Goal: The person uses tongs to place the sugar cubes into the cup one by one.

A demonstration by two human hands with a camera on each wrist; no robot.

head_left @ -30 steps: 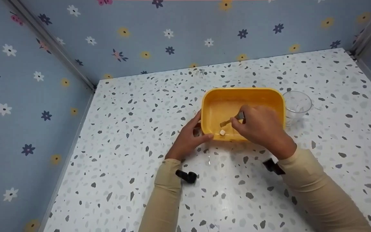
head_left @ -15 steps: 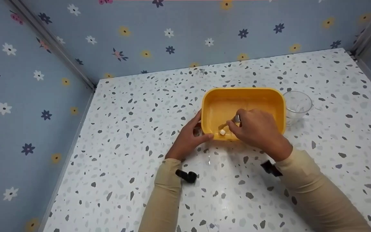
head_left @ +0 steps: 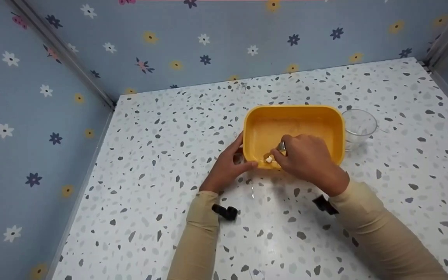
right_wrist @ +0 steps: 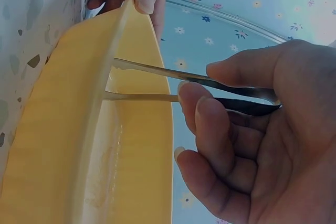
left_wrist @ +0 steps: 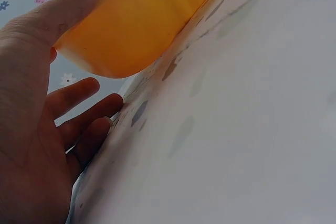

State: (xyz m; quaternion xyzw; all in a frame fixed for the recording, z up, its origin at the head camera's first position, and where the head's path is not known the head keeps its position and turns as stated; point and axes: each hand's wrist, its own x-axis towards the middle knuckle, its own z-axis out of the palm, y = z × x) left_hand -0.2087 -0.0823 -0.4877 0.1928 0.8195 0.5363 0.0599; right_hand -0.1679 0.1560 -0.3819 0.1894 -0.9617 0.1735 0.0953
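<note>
My right hand (head_left: 309, 159) reaches over the yellow plastic tub (head_left: 294, 112) and holds small metal tongs (right_wrist: 157, 70) between thumb and fingers. The tongs' tips point down inside the tub, right at a small white cube (head_left: 269, 159) near its front left. In the right wrist view the two tong arms stand apart, their ends hidden behind the tub's wall. My left hand (head_left: 228, 169) grips the tub's front left corner, thumb over the rim. Its lower fingers (left_wrist: 73, 98) extend below the corner, close to the tabletop.
Just right of the tub stands a clear glass mug (head_left: 359, 124), its handle to the right. The speckled white table (head_left: 169, 155) meets flower-patterned panels (head_left: 224, 42) at the back and sides. Black camera mounts (head_left: 226, 212) sit at both wrists.
My right hand has moved left and slightly down with the tongs, bringing their tips from above the white cube to right at it. The left hand and the tub have stayed put.
</note>
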